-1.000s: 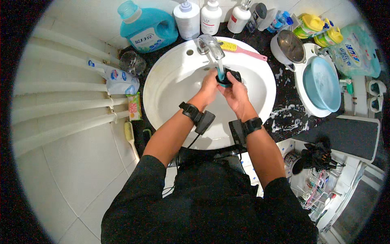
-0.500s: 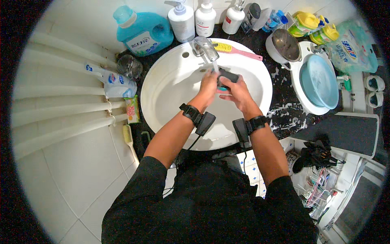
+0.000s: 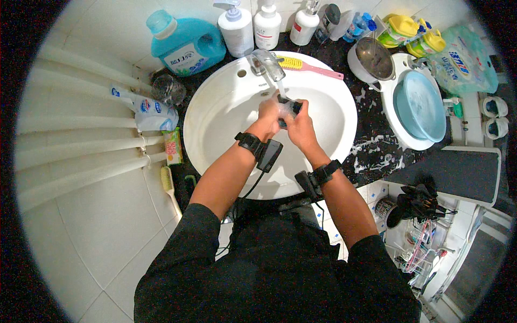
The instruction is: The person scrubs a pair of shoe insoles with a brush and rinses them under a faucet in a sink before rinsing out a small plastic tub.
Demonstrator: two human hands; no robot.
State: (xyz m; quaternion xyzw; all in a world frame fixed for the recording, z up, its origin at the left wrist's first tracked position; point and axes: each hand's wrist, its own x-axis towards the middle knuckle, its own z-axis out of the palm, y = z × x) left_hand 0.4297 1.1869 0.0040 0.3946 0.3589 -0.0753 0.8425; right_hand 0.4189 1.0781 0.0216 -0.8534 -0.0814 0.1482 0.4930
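Note:
Water runs from the chrome faucet (image 3: pixel 267 64) onto a small dark block-like object (image 3: pixel 295 107), with white foam or splashing water over part of it. Gripping its right side is my right hand (image 3: pixel 301 128), fingers closed round it. My left hand (image 3: pixel 267 114) presses against the left side, its fingers bent and partly hidden by the foam. Both hands meet over the white oval sink (image 3: pixel 215 156), just below the spout. The object's exact kind does not show.
Behind the faucet a pink brush with yellow bristles (image 3: pixel 301 65) lies on the rim. A blue detergent jug (image 3: pixel 186 48) and white pump bottles (image 3: pixel 267 28) line the wall. To the right are a metal pot (image 3: pixel 371 62), a light-blue basin (image 3: pixel 423 107) and foam on the black counter (image 3: pixel 371 129).
My right hand has moved left and closer to my left hand. The dark object has turned and sits more directly under the stream, with more foam or splash on it.

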